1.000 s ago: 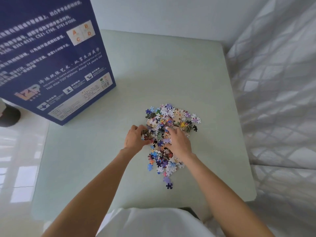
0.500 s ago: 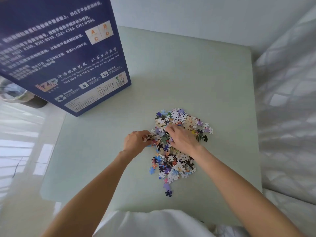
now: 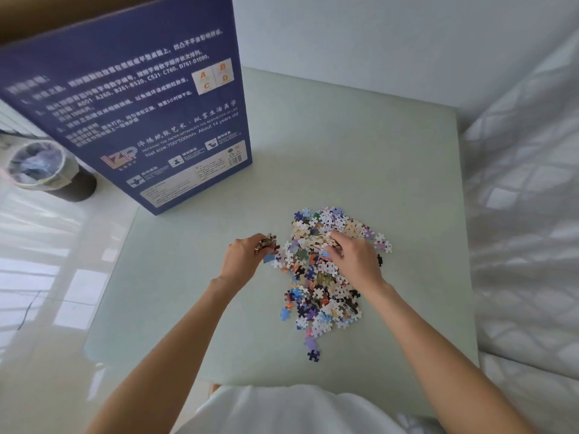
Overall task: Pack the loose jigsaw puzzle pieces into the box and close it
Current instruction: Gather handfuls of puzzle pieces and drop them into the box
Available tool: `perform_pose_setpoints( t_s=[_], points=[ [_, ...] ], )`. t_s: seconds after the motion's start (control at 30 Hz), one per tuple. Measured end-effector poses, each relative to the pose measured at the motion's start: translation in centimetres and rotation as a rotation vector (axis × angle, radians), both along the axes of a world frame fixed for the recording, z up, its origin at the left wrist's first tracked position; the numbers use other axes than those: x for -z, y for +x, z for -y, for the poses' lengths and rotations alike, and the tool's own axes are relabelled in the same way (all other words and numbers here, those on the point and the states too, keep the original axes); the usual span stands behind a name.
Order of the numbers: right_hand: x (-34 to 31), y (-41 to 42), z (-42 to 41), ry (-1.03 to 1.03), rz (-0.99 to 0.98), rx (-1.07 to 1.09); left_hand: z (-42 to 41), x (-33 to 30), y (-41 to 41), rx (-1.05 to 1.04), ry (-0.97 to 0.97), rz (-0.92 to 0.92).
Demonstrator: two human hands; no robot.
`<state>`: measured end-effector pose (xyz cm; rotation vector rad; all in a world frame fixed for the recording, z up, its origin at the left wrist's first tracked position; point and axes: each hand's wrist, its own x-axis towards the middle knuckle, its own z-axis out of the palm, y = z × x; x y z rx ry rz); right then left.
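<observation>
Cardboard puzzle pieces [image 3: 267,242] are pinched in my left hand [image 3: 242,260]; my right hand [image 3: 355,260] clutches the pile [image 3: 322,277], fingertips hidden. Blue box [image 3: 131,104], top cut off, stands on pale green table [image 3: 360,151]; bin [image 3: 40,166] on floor.

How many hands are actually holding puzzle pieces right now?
2. The left hand grips a few pieces at the pile's left edge; the right hand pinches pieces atop the pile. Its fingertips are partly hidden.

Single head-worn wide-angle view, steeply down and forward over pale green table [image 3: 360,158], close above both forearms, edges bowed.
</observation>
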<state>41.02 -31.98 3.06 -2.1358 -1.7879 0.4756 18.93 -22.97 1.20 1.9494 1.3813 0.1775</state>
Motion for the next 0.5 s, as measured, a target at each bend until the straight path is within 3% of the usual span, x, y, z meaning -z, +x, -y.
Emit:
perform_pose_setpoints(
  t_s=[0.33, 0.5],
  points=[
    [-2.4, -2.7, 1.9, -0.094, -0.297, 0.352, 0.6, -4.3, -1.8, 0.050, 0.237, 0.262],
    [-5.4, -3.8, -0.6, -0.014, -0.756, 0.534, -1.9, -9.5, -3.3, 0.032, 0.416, 0.328]
  ],
)
